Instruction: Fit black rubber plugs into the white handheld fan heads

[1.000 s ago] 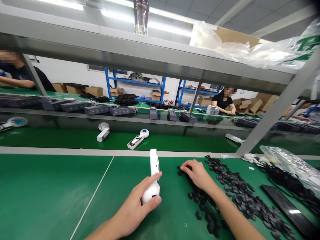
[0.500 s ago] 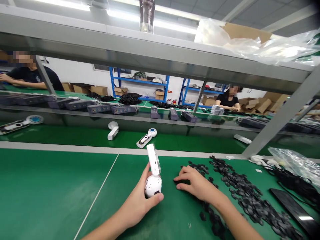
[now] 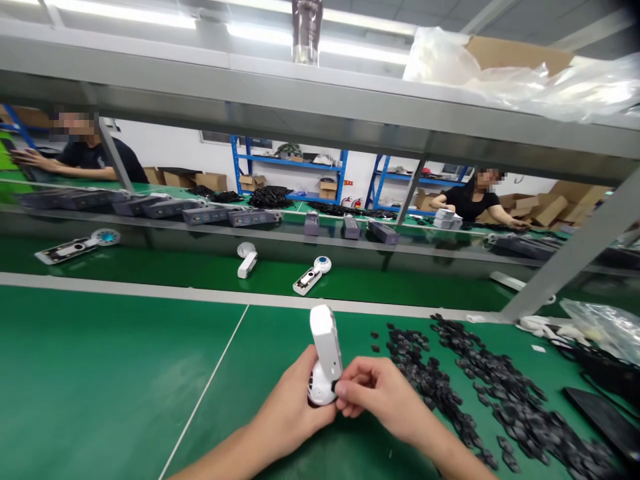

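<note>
Overhead strip lights point(image 3: 125, 19) lit the bench point(image 3: 100, 380) brightly — glare streaked the steel shelf point(image 3: 200, 83), the shadow under the right hand point(image 3: 383, 393) was soft, and the frame's edges bowed.

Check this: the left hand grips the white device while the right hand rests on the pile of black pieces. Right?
Not quite. The head view shows the right hand up against the white device, not on the black pieces, which lie apart from it. The left hand does grip the device.
</note>
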Tool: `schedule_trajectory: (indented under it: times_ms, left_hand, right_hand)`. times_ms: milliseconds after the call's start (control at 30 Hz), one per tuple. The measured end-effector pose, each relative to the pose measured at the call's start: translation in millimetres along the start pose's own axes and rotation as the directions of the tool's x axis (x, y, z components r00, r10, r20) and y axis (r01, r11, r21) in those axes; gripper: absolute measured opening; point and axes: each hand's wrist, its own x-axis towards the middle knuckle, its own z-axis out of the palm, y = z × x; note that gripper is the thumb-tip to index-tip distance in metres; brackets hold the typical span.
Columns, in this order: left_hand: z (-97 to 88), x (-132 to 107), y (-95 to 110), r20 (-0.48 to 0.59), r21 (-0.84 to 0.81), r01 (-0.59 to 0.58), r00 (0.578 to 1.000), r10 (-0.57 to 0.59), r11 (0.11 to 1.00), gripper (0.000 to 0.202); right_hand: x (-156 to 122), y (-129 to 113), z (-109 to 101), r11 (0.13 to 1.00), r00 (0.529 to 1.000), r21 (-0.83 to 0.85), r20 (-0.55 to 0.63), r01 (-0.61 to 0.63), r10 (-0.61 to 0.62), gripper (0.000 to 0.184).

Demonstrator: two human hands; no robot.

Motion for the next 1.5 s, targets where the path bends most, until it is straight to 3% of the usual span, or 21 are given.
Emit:
schedule_trajectory:
  times_ms: [167,467,767,867,967,1067,1133,1200,1267,1333,1500]
  left_hand:
    - [0.3,-3.1,0.1,0.019,0.012,-0.036,0.999,0.036,0.999,0.035]
    - [-0.7,-0.7,1.9,0.063,0.046,-0.059,0.996,0.057,0.997,0.04]
    - [0.5,8.2,2.6,0.062,0.13,-0.047,0.997,0.039,0.99,0.043]
    - [-1.4,10.2,3.9,0.061,0.143,-0.03,0.998,0.022,0.989,0.042]
    - [-3.2,12.7,1.2,0.073,0.031,-0.081,0.994,0.079,0.996,0.037]
    - [-6.2,16.8,-7.1,0.035,-0.076,-0.079,0.996,0.082,0.994,0.031]
    - [-10.6,20.3,-14.2,-0.032,-0.056,-0.01,0.999,0.009,0.998,0.028]
    - [-17.5,25.8,-21.3,-0.092,-0.019,0.043,0.995,-0.044,0.999,0.029]
    - [-26.4,36.2,-27.4,-0.138,0.014,0.063,0.989,-0.061,0.998,0.034]
    - [-36.4,54.5,-31.9,-0.191,0.059,0.094,0.978,-0.081,0.994,0.04]
    - [-64.7,133.3,-37.6,-0.295,0.214,0.275,0.933,-0.206,0.937,0.045]
  right_hand:
    - [0.5,1.9,2.1,0.998,0.999,0.045,0.026,-0.037,0.036,0.041]
    - [2.4,5.4,2.1,0.997,0.997,0.009,0.019,-0.074,0.074,0.035]
    - [8.8,12.8,-4.8,0.984,0.997,-0.176,-0.078,-0.029,0.015,0.024]
    - [10.0,15.2,-3.7,0.99,0.998,-0.142,-0.06,-0.012,0.003,0.025]
    - [10.0,12.8,-4.6,0.988,0.997,-0.136,0.015,0.076,-0.075,0.03]
    - [10.9,4.1,-20.0,0.98,0.986,-0.113,0.046,0.166,-0.162,0.043]
    - [12.9,-1.9,-41.8,0.972,0.971,-0.079,-0.078,0.222,-0.228,0.052]
    - [14.8,-5.3,-69.1,0.954,0.923,-0.142,-0.25,0.263,-0.292,0.055]
    - [15.4,-5.2,-94.9,0.893,0.879,-0.388,-0.311,0.229,-0.36,0.054]
    - [14.7,-2.5,-112.2,0.759,0.872,-0.632,-0.271,0.158,-0.407,0.046]
    - [12.6,5.0,-111.9,0.508,0.91,-0.851,-0.095,0.136,-0.403,0.022]
